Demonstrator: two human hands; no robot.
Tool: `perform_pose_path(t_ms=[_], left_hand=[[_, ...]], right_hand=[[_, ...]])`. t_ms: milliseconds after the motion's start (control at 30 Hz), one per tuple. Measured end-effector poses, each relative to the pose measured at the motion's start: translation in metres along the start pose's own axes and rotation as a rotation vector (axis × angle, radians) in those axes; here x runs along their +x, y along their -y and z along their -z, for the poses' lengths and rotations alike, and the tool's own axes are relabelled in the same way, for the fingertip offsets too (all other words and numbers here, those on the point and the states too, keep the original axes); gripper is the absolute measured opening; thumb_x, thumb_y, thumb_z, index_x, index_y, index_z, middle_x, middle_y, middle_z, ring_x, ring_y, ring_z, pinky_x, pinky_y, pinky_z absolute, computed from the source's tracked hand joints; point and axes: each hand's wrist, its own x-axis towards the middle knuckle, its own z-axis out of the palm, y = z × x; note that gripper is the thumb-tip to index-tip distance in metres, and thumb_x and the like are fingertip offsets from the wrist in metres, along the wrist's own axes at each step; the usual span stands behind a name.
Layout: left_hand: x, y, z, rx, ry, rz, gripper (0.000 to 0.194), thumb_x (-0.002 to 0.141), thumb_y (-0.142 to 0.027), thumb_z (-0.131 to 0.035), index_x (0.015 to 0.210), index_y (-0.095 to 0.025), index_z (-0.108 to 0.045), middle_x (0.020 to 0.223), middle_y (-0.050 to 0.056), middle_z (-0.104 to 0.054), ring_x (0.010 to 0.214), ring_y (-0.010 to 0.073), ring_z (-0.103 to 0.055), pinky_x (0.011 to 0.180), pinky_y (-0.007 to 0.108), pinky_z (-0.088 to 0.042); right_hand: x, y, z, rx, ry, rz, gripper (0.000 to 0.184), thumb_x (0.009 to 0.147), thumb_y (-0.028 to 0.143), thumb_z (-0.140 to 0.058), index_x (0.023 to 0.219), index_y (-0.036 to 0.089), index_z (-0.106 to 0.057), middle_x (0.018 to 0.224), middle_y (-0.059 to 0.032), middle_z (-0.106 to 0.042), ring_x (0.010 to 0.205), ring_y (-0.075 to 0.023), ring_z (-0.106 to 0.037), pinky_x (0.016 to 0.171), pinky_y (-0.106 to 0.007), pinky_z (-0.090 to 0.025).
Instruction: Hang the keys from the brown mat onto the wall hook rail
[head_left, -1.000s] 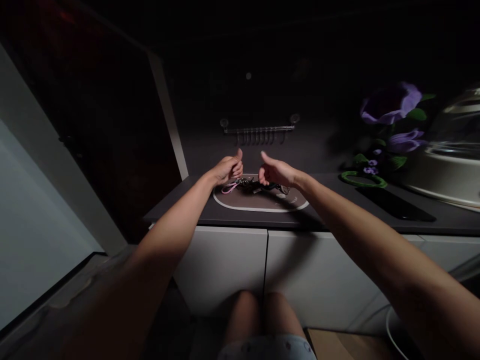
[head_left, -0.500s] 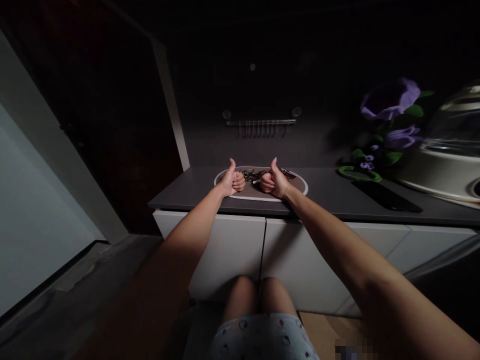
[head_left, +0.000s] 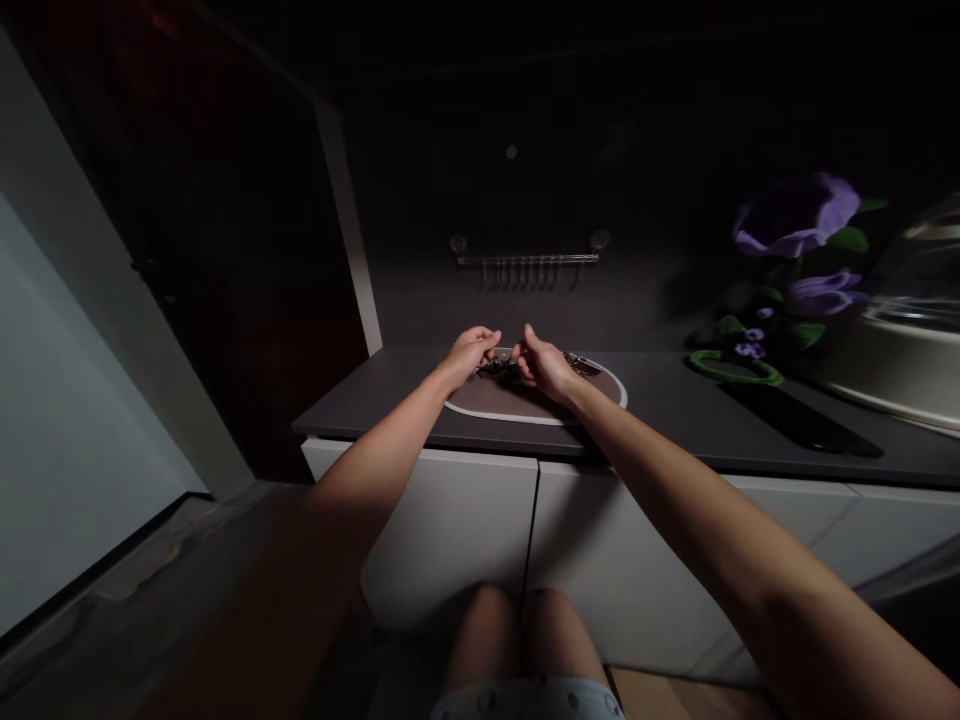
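Observation:
A dark oval mat (head_left: pixel 510 400) with a pale rim lies on the dark countertop (head_left: pixel 360 415). On its far side sits a tangled bunch of metal keychains (head_left: pixel 496 366). My left hand (head_left: pixel 471 352) curves over the bunch's left end, but the dim light hides whether it grips anything. My right hand (head_left: pixel 540 362) is at the bunch's right side, with its fingertips near the metal and its thumb raised apart. A separate dark metal piece (head_left: pixel 583 365) lies on the mat to the right of that hand.
A metal hook rail (head_left: pixel 527 260) is fixed to the wall behind the mat. Purple artificial flowers (head_left: pixel 795 225), a green ring (head_left: pixel 735 368), a black flat slab (head_left: pixel 799 418) and a large metal pot (head_left: pixel 900 360) stand to the right. White cabinet doors (head_left: pixel 450 530) lie below the counter.
Both hands have gone from closed fists with raised thumbs to curved fingers at the bunch. They have come closer together, and the view has shifted slightly.

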Motion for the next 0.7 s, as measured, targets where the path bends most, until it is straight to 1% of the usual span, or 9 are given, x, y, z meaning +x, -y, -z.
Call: perform_pose_path(t_ms=[67, 133, 200, 267, 333, 433, 567, 700], left_hand=[[0.010, -0.003, 0.002, 0.219, -0.107, -0.105, 0.013, 0.075, -0.027, -0.056, 0.072, -0.017, -0.049, 0.054, -0.004, -0.046, 0.049, 0.0072, -0.039, 0.050, 0.020, -0.030], [0.019, -0.001, 0.006, 0.430, -0.166, -0.185, 0.006, 0.074, -0.021, -0.055, 0.073, -0.017, -0.052, 0.059, -0.002, -0.050, 0.057, 0.0091, -0.043, 0.057, 0.021, -0.034], [0.025, 0.005, 0.009, 0.595, -0.172, -0.241, 0.003, 0.074, -0.019, -0.053, 0.074, -0.017, -0.055, 0.066, 0.000, -0.054, 0.064, 0.0111, -0.047, 0.064, 0.023, -0.037], [0.027, 0.015, 0.012, 0.725, -0.159, -0.296, 0.006, 0.075, -0.019, -0.051, 0.075, -0.017, -0.057, 0.074, 0.002, -0.056, 0.072, 0.0133, -0.049, 0.071, 0.025, -0.037], [0.025, 0.025, 0.015, 0.829, -0.139, -0.339, 0.008, 0.076, -0.019, -0.051, 0.075, -0.018, -0.058, 0.078, 0.004, -0.057, 0.079, 0.0157, -0.050, 0.076, 0.027, -0.037], [0.019, 0.034, 0.021, 0.921, -0.090, -0.345, 0.008, 0.076, -0.023, -0.052, 0.075, -0.019, -0.059, 0.081, 0.006, -0.057, 0.083, 0.0181, -0.049, 0.079, 0.029, -0.036], [0.012, 0.035, 0.029, 0.985, -0.019, -0.296, 0.010, 0.074, -0.029, -0.057, 0.079, -0.021, -0.060, 0.086, 0.006, -0.057, 0.089, 0.0197, -0.049, 0.082, 0.030, -0.035], [0.010, 0.035, 0.033, 0.997, 0.051, -0.220, 0.017, 0.067, -0.031, -0.064, 0.081, -0.021, -0.059, 0.089, 0.006, -0.057, 0.093, 0.0224, -0.049, 0.086, 0.032, -0.033]], right_hand=[[0.012, 0.000, -0.004, -0.080, -0.152, 0.100, 0.036, 0.078, 0.057, -0.041, 0.079, 0.021, -0.045, 0.049, 0.0056, -0.043, 0.034, -0.0069, -0.033, 0.036, -0.020, -0.023], [0.024, -0.002, -0.007, -0.209, -0.286, 0.184, 0.027, 0.078, 0.047, -0.045, 0.088, 0.023, -0.044, 0.058, 0.0049, -0.049, 0.038, -0.0075, -0.038, 0.039, -0.020, -0.028], [0.031, -0.005, -0.007, -0.385, -0.374, 0.266, 0.023, 0.080, 0.040, -0.044, 0.095, 0.023, -0.045, 0.064, 0.0031, -0.052, 0.045, -0.0093, -0.044, 0.047, -0.022, -0.034], [0.035, -0.010, -0.005, -0.564, -0.429, 0.352, 0.024, 0.081, 0.034, -0.041, 0.099, 0.021, -0.046, 0.071, 0.0000, -0.056, 0.056, -0.0122, -0.050, 0.059, -0.025, -0.039], [0.035, -0.015, -0.002, -0.709, -0.448, 0.410, 0.026, 0.082, 0.031, -0.038, 0.102, 0.020, -0.048, 0.077, -0.0031, -0.059, 0.067, -0.0148, -0.053, 0.068, -0.027, -0.039], [0.031, -0.022, 0.003, -0.855, -0.426, 0.435, 0.027, 0.082, 0.031, -0.038, 0.103, 0.019, -0.050, 0.081, -0.0053, -0.060, 0.073, -0.0167, -0.054, 0.071, -0.028, -0.038], [0.028, -0.026, 0.006, -0.966, -0.375, 0.443, 0.023, 0.079, 0.027, -0.041, 0.095, 0.019, -0.056, 0.085, -0.0061, -0.061, 0.076, -0.0170, -0.053, 0.072, -0.028, -0.038], [0.029, -0.028, 0.007, -1.030, -0.324, 0.428, 0.020, 0.076, 0.022, -0.044, 0.088, 0.019, -0.058, 0.086, -0.0058, -0.062, 0.079, -0.0176, -0.053, 0.074, -0.029, -0.038]])
